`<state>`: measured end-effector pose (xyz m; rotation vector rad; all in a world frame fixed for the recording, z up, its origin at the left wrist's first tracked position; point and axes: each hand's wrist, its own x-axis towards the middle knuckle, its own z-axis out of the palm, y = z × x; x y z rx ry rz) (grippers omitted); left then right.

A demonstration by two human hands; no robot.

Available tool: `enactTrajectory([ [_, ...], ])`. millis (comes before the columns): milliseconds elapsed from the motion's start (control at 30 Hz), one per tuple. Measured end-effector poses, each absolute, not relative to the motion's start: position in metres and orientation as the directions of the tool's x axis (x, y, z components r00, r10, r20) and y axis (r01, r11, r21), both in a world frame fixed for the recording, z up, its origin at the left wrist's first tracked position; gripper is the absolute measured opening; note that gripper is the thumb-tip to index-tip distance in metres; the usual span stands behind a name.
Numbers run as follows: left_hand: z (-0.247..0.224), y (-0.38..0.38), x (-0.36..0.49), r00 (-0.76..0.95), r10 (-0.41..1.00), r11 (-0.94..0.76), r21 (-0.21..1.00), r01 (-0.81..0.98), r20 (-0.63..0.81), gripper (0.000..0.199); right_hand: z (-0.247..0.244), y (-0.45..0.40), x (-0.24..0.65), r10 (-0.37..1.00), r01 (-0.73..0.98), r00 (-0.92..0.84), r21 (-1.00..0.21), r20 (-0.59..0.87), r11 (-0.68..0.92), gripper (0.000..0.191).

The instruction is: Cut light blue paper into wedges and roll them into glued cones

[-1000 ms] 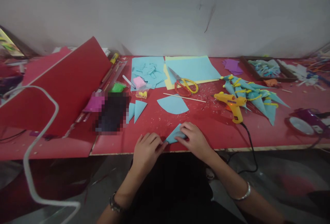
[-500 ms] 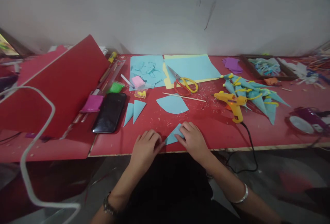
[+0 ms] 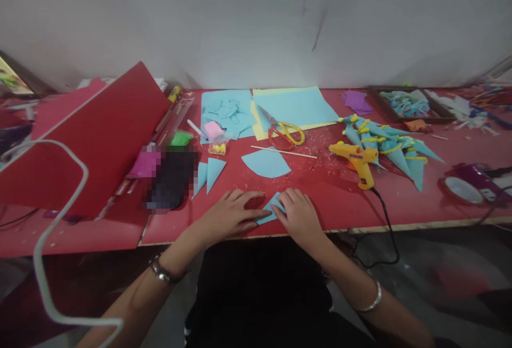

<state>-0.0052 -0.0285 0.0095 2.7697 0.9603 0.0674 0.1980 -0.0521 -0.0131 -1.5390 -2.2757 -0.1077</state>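
Folded blue paper (image 3: 273, 212) lies at the table's (image 3: 180, 230) front edge, between my hands, partly covered by fingers; long axis diagonal, narrow end pointing lower left, broader end up and right. My left hand (image 3: 232, 213) is loosely open, fingers spread, the index fingertip touching the paper's left side, nothing gripped. My right hand (image 3: 300, 216) has fingers curled down on the broader end, thumb close to them; can't tell if the pinch is closed. Paper is matte, smooth, straight-edged. Beyond it, a flat fan-shaped blue piece (image 3: 266, 163), curved edge facing me, thin pale stick (image 3: 298, 153) along its far side. Metal scissors (image 3: 282, 128), red and yellow handles, blades pointing upper left. Left: two slim folded triangles (image 3: 214, 173), tips toward me. Right: yellow plastic glue gun (image 3: 359, 162), nozzle pointing left, beside a heap of pointed blue paper cones (image 3: 394, 148) with bumpy yellow trim. Table surface red, speckled with tiny scraps.
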Motion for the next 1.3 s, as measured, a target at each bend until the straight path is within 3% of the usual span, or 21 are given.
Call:
enactTrajectory([
  [133, 0.006, -0.03, -0.005, 0.776, 0.63, -0.762, 0.187, 0.62, -0.003, 0.041, -0.013, -0.068, 0.2, 0.674, 0.79, -0.474, -0.065, 0.567, 0.61, 0.017],
  [233, 0.005, -0.03, -0.006, 0.774, 0.632, -0.764, 0.175, 0.621, 0.015, 0.043, -0.016, -0.083, 0.196, 0.597, 0.705, -0.59, -0.013, 0.544, 0.709, 0.023],
  [533, 0.01, -0.024, -0.009, 0.823, 0.567, -0.811, 0.167, 0.561, -0.01, 0.041, -0.018, -0.094, 0.207, 0.735, 0.765, -0.533, -0.131, 0.42, 0.63, 0.035],
  [933, 0.012, -0.02, -0.014, 0.826, 0.559, -0.789, 0.259, 0.558, -0.074, 0.047, -0.016, -0.092, 0.239, 0.831, 0.844, -0.422, -0.178, 0.362, 0.506, 0.031],
  [1133, 0.012, -0.02, -0.012, 0.812, 0.579, -0.762, 0.307, 0.57, -0.072, 0.052, -0.009, -0.072, 0.23, 0.898, 0.816, -0.251, -0.419, 0.362, 0.398, 0.027],
  [1300, 0.011, -0.026, -0.005, 0.769, 0.638, -0.719, 0.335, 0.609, -0.029, 0.049, -0.006, -0.058, 0.206, 0.942, 0.798, -0.292, -0.5, 0.167, 0.337, 0.053],
])
